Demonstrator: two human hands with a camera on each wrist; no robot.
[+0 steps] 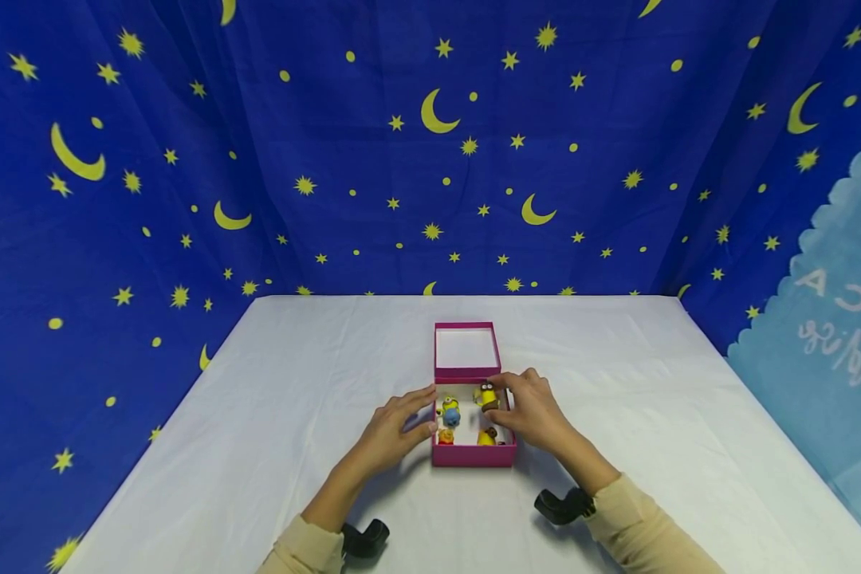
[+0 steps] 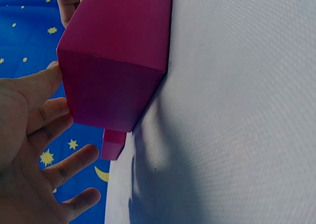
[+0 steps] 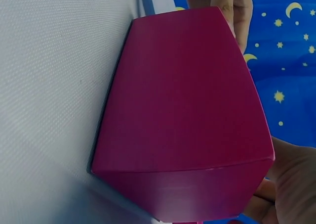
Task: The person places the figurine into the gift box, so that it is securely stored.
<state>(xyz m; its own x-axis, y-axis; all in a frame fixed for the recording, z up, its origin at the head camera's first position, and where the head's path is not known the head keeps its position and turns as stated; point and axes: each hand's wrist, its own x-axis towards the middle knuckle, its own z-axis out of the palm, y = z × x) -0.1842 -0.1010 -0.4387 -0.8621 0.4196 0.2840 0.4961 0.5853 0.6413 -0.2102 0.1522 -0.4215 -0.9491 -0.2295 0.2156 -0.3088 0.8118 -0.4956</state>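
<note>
A magenta box point(image 1: 473, 456) with a white inside holds several small yellow minion figures. A blue-clad figure point(image 1: 450, 412) is at its left, an orange and yellow one point(image 1: 446, 436) in the front left, a yellow and brown one point(image 1: 487, 437) in the front right. At the back right, my right hand point(image 1: 538, 410) pinches a minion figure with dark headwear point(image 1: 488, 395) between thumb and fingers. My left hand point(image 1: 395, 430) rests against the box's left side, fingers fairly straight and spread. The right wrist view shows the box wall point(image 3: 182, 95) hiding the right fingertips.
Directly behind the box lies its magenta-rimmed lid point(image 1: 466, 349), white inside up. A white cloth point(image 1: 316, 359) covers the table. Blue star-and-moon curtains point(image 1: 373, 143) enclose the back and sides. Black curved pieces point(image 1: 563, 506) sit at both wrists.
</note>
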